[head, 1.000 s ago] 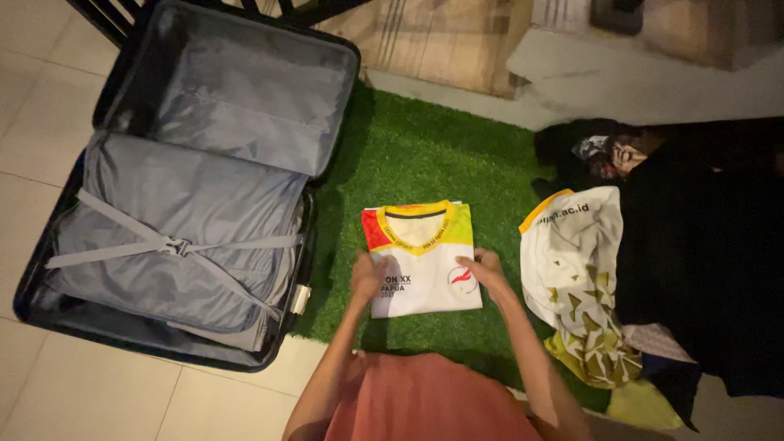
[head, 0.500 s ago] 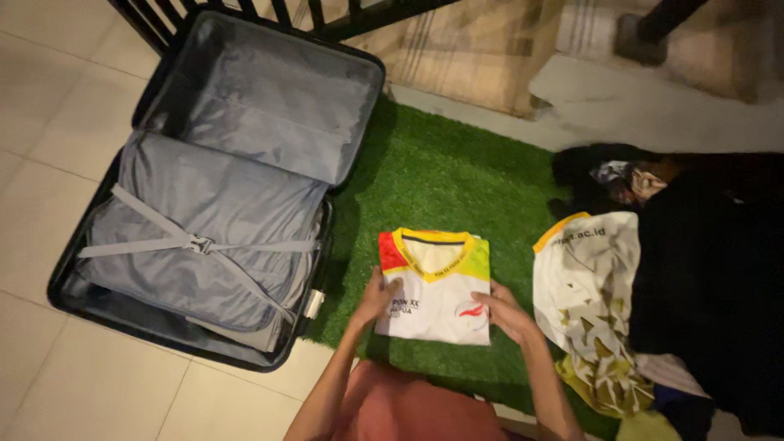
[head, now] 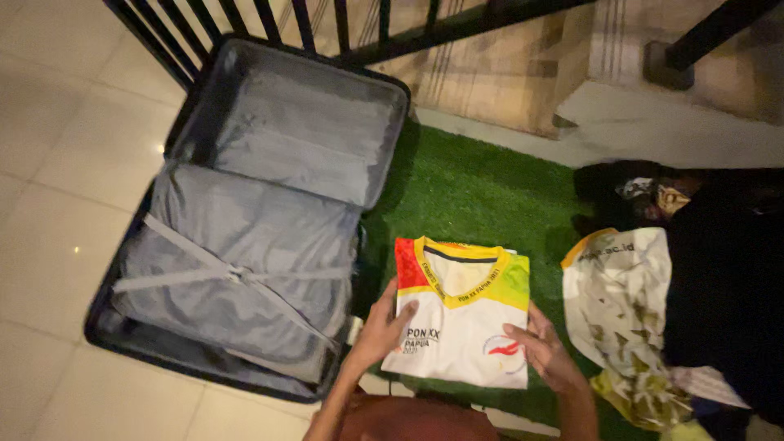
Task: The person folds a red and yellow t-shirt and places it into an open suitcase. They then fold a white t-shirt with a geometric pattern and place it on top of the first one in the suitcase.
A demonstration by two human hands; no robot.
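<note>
A folded white jersey [head: 461,314] with a yellow collar and red and green shoulders is gripped at both sides over the green turf mat [head: 474,196]. My left hand [head: 384,327] grips its left edge, thumb on top. My right hand [head: 543,353] grips its lower right edge. Its near edge looks raised a little off the mat. An open black suitcase [head: 245,220] with grey lining and crossed straps lies just to the left of the jersey.
A white and yellow patterned shirt [head: 625,310] lies to the right beside a heap of dark clothes [head: 727,278]. Black railing bars [head: 343,28] stand behind the suitcase. Pale floor tiles [head: 57,163] lie to the left.
Both hands have closed on the jersey's side edges and it sits tilted, nearer the suitcase. The head view has shifted, showing more railing.
</note>
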